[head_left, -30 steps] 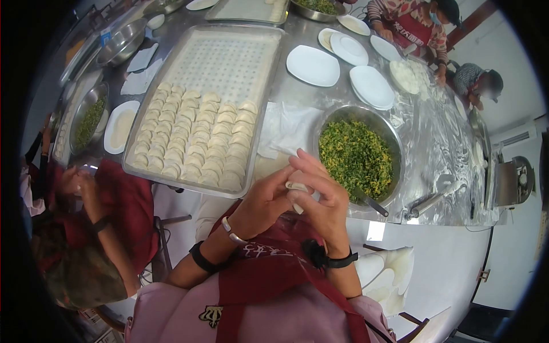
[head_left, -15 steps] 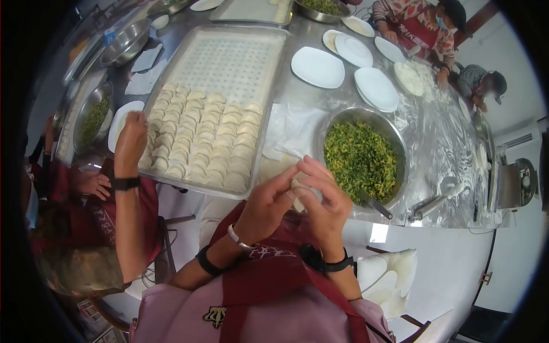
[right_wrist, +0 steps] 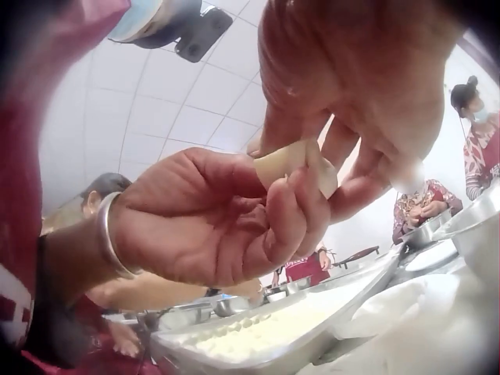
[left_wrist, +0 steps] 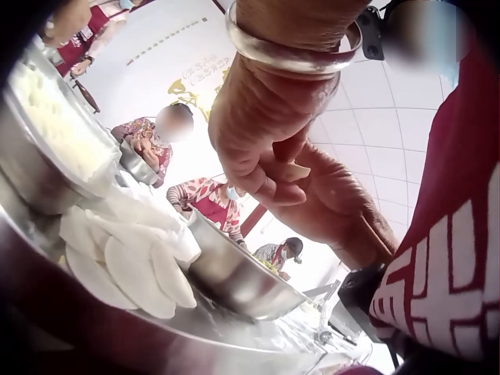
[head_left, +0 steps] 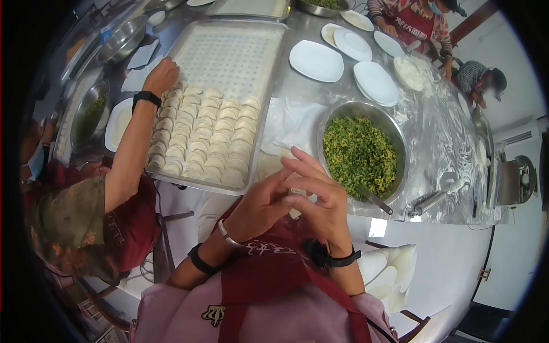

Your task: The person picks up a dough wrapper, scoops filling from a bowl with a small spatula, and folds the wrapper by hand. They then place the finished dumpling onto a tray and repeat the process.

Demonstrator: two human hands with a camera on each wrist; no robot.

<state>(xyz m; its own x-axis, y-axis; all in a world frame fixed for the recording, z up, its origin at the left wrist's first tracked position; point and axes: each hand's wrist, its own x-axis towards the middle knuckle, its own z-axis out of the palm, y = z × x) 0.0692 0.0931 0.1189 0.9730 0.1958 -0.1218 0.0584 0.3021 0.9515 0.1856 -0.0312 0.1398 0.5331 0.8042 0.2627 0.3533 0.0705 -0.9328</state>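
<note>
Both hands meet in front of the apron around one dumpling (right_wrist: 285,162), pale and folded. In the right wrist view the left hand (right_wrist: 223,211) grips it between thumb and curled fingers. The right hand (head_left: 323,203) pinches the dumpling's other side, its index finger stretched out in the head view. Fingers hide most of the dumpling there. Just beyond the hands stands a steel bowl (head_left: 402,128) of chopped green and yellow filling (head_left: 360,154), a utensil handle (head_left: 377,201) over its rim. In the left wrist view, round dough wrappers (left_wrist: 133,269) lie at the table edge.
A metal tray (head_left: 258,137) holds rows of finished dumplings (head_left: 211,134). Another person's arm (head_left: 128,143) reaches over its left side. White plates (head_left: 316,60) stand behind the bowl; a rolling pin (head_left: 437,197) lies on the floured table (head_left: 426,143) at right.
The neighbour's arm has come up from the lower left and now reaches over the tray's left edge. My hands stay together at the dumpling, with small finger shifts.
</note>
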